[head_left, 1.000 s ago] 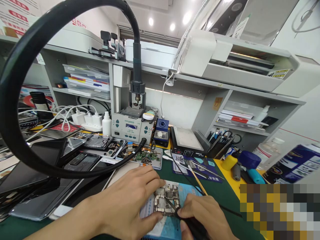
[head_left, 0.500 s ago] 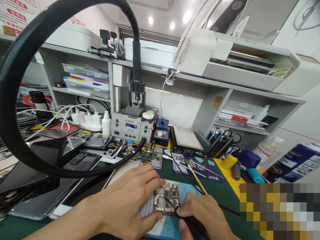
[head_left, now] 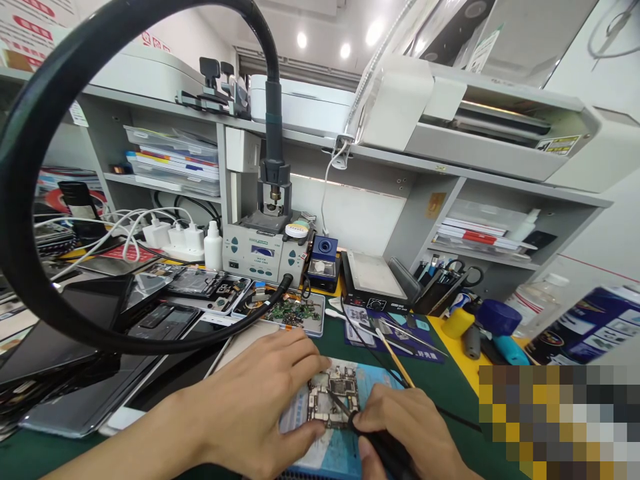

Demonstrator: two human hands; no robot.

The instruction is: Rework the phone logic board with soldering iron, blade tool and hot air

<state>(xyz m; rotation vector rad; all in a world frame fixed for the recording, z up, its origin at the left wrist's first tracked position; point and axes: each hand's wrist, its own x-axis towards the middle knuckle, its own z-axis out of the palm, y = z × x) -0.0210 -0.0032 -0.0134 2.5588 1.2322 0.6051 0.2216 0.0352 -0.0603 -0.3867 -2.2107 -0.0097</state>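
Nothing's visibly moved. Circuit board point(head_left: 324, 405) at 6 o'clock in view; left hand point(head_left: 265, 397) spread at its 9 o'clock, probably bracing; right hand point(head_left: 411, 427) clamped on black tool point(head_left: 386, 455), likely for tip control.

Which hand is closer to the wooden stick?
Right. The right hand is close by the near end of the stick; the left hand is farther off, to the left, beside the board.
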